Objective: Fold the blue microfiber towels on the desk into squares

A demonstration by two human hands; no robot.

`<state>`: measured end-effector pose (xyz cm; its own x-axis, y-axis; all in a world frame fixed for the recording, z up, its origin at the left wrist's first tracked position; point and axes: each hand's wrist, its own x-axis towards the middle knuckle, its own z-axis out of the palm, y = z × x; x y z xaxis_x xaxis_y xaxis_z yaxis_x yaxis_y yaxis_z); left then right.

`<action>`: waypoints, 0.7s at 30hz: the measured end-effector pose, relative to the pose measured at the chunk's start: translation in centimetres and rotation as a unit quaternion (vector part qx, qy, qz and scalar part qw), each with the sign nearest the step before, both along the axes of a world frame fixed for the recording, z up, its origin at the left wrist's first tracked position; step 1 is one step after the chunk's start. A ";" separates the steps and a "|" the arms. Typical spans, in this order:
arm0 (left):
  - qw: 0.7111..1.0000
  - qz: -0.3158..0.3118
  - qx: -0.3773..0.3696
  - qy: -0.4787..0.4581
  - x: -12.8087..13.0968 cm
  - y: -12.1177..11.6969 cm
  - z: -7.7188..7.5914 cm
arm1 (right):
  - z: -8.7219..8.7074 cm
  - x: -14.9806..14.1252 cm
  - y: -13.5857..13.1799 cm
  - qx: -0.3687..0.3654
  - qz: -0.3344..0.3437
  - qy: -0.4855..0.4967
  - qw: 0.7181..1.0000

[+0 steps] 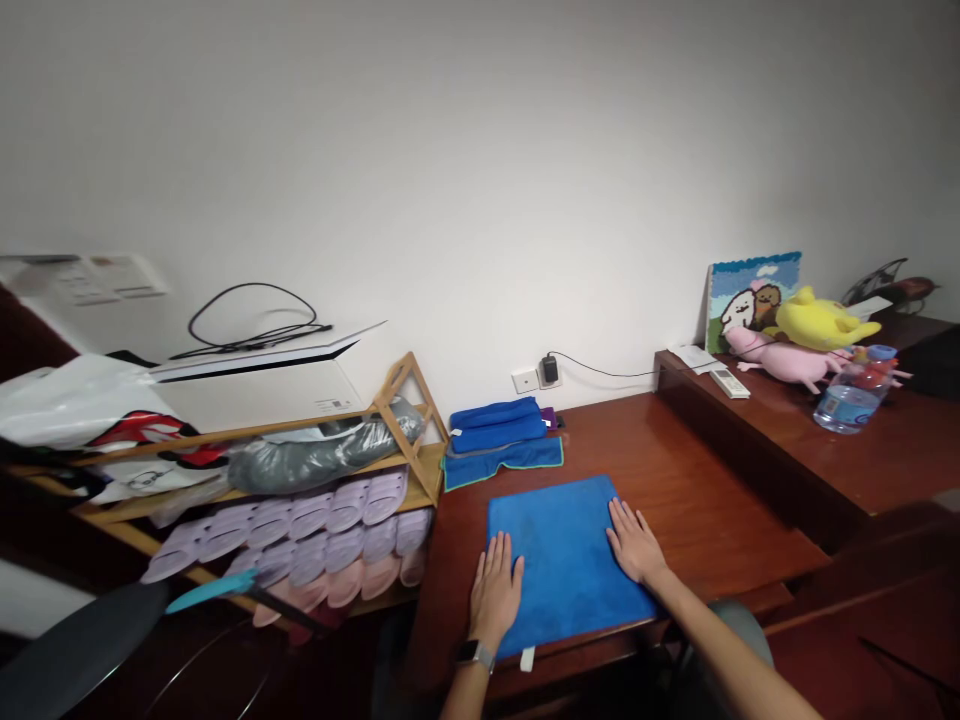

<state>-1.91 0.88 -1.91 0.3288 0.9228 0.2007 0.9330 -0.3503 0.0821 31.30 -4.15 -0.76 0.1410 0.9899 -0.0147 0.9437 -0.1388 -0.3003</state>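
A blue cloth (566, 560) lies spread flat on the brown wooden desk (697, 490), with a small white tag hanging at its front edge. On its left edge rests my left hand (496, 590), palm down, fingers stretched out, a watch on the wrist. My right hand (634, 543) lies flat across the cloth's right edge, its fingers extended. Neither hand grips anything. Behind the spread cloth, near the wall, are folded blue cloths (499, 425) and another blue cloth with a green border (502, 460).
Left of the desk stands a wooden rack (427, 470) with several lilac and pink slippers (345, 530). A raised surface on the right holds a water bottle (847, 405), plush toys (780, 357) and a remote (730, 384). A charger (550, 369) is plugged into the wall.
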 end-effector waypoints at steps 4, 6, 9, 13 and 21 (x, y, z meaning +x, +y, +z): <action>1.000 0.005 0.012 -0.010 0.1 -0.4 -0.6 | -0.5 -0.1 -1.2 0.038 -0.013 -0.018 0.999; 1.000 0.004 0.020 -0.015 0.3 -0.4 -0.8 | -0.9 -0.1 -2.1 0.040 -0.008 -0.020 0.999; 0.999 -0.002 0.032 -0.024 0.2 -0.3 -0.9 | -1.4 0.0 -3.1 0.028 -0.008 -0.012 1.000; 0.999 -0.009 0.041 -0.026 -0.3 -0.2 -1.0 | -1.4 -0.1 -3.5 0.025 -0.016 -0.003 1.000; 0.997 -0.060 0.032 -0.032 5.1 -1.0 2.0 | -0.3 -0.3 -3.5 0.012 -0.009 0.007 1.000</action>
<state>3.16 -0.15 0.08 0.4210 0.8618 0.2829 0.8773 -0.4661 0.1144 31.01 -7.62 -1.01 0.1584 0.9874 0.0066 0.9371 -0.1482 -0.3161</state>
